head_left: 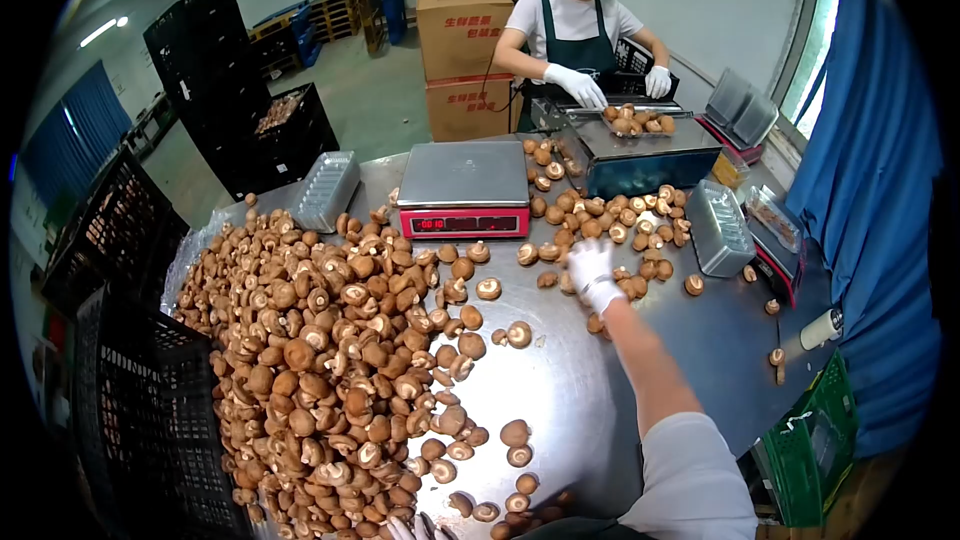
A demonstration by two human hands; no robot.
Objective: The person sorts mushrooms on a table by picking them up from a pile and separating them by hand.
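Observation:
My right hand (592,268), in a white glove, reaches across the metal table (540,385) and touches the near-left side of a small group of brown mushrooms (640,230). Its fingers are partly blurred, and whether it holds a mushroom cannot be made out. At the bottom edge my left hand (415,528), also white-gloved, shows only in part, its fingers apart beside the large mushroom pile (300,360). A scale (465,185) with a red front and lit display stands between the two groups of mushrooms.
Across the table a person (575,30) in a dark apron handles a tray of mushrooms (638,120). Clear trays (326,190) stand left of the scale, more (718,230) at right. Black crates (150,410) flank the left edge; a green crate (815,440) is at lower right.

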